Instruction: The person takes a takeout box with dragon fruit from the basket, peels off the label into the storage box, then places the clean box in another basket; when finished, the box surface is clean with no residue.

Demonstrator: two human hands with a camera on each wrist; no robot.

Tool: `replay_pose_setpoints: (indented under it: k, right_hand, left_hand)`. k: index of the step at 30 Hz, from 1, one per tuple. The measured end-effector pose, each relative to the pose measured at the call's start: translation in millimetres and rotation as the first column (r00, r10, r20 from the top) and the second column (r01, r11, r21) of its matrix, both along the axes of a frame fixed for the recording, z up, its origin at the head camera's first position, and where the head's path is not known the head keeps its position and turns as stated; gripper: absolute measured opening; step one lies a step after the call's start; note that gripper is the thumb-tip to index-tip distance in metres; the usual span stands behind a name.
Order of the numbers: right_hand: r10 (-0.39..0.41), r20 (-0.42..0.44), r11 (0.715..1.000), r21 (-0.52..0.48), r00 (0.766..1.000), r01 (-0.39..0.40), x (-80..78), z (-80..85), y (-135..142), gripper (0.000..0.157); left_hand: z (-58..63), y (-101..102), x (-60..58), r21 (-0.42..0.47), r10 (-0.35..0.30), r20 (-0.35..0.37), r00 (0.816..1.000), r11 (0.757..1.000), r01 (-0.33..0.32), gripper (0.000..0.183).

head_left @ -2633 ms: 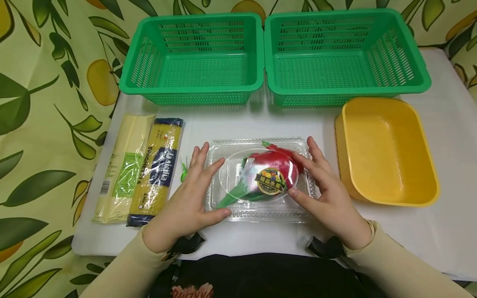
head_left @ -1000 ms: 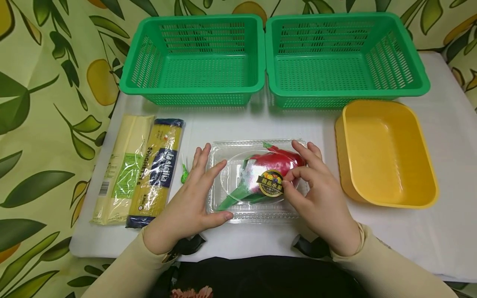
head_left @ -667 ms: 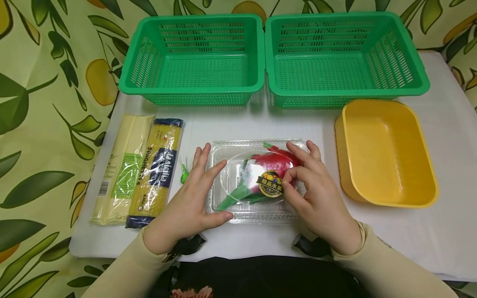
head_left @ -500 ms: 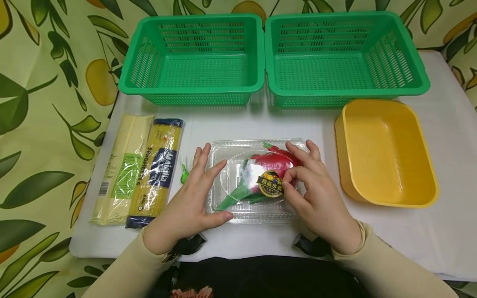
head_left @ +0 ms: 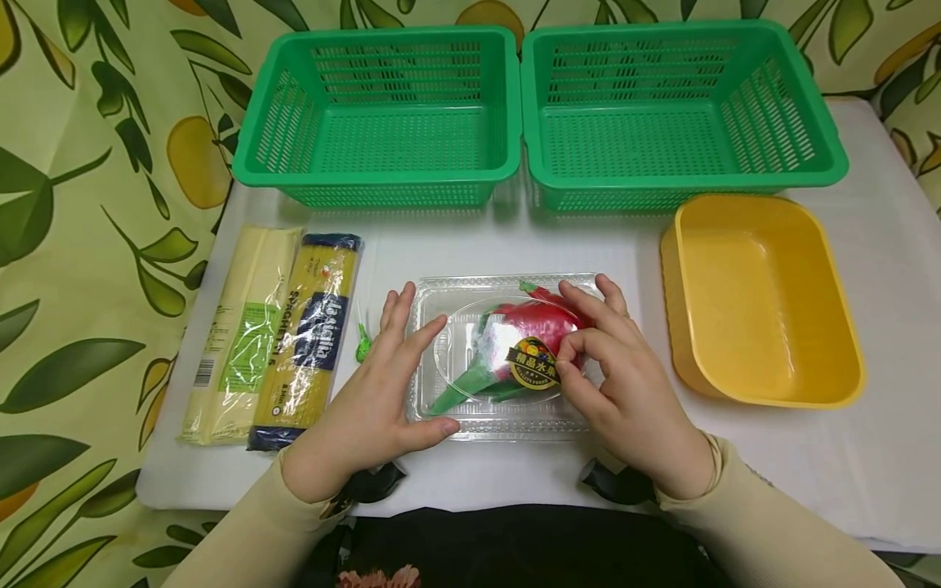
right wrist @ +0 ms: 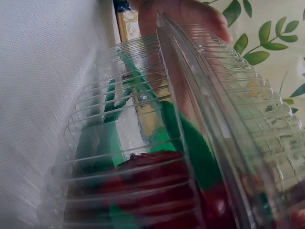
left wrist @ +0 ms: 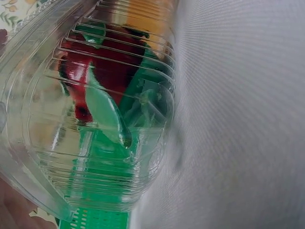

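Observation:
A clear plastic clamshell box (head_left: 507,429) lies closed in front of the person. Inside it is a red and green fruit (head_left: 470,384), apparently a dragon fruit, also seen through the ribbed wall in both wrist views. A round black and gold sticker (head_left: 532,363) with fruit pictures is on the lid. The right hand (head_left: 625,380) pinches the sticker's right edge between thumb and index finger, the other fingers reaching over the lid. The left hand (head_left: 371,400) spreads around the box's left end, its thumb at the front rim.
Two green baskets (head_left: 375,178) (head_left: 684,178) stand side by side at the back. A yellow tub (head_left: 764,392) is on the right. Two spaghetti packs (head_left: 238,335) (head_left: 316,327) lie at the left, and a small green object (head_left: 363,345) is partly behind the left hand.
The right hand has moved left over the lid, from spread fingers at the box's right side to a pinch at the sticker's edge. The left hand and box have barely moved.

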State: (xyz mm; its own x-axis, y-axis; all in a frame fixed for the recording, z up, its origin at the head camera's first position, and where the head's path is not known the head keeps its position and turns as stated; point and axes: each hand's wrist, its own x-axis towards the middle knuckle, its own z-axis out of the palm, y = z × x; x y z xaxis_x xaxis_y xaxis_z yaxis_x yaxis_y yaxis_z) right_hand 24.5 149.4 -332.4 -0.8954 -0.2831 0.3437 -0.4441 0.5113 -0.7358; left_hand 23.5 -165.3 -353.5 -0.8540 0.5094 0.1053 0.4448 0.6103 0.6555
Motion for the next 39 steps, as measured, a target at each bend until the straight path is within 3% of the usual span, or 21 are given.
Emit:
replay_pose_setpoints:
  k: [7, 18, 39]
  right_hand:
    - [0.008, -0.005, 0.999, -0.031, 1.000, -0.008, -0.1, -1.0, 1, 0.021]
    - [0.011, 0.055, 0.997, -0.083, 0.998, -0.007, 1.9, 6.4, 4, 0.026]
    - [-0.098, 0.011, 0.992, -0.082, 0.995, 0.098, 1.0, 22.0, 21, 0.022]
  left_hand:
    - [0.1, 0, -0.3, -0.009, 0.001, -0.004, 1.000, 1.000, -0.001, 0.110]
    - [-1.1, 0, -0.1, -0.004, 0.001, -0.024, 1.000, 1.000, -0.001, 0.113]
    - [-1.6, 0, -1.1, -0.008, 0.014, -0.054, 0.998, 1.000, -0.015, 0.115]
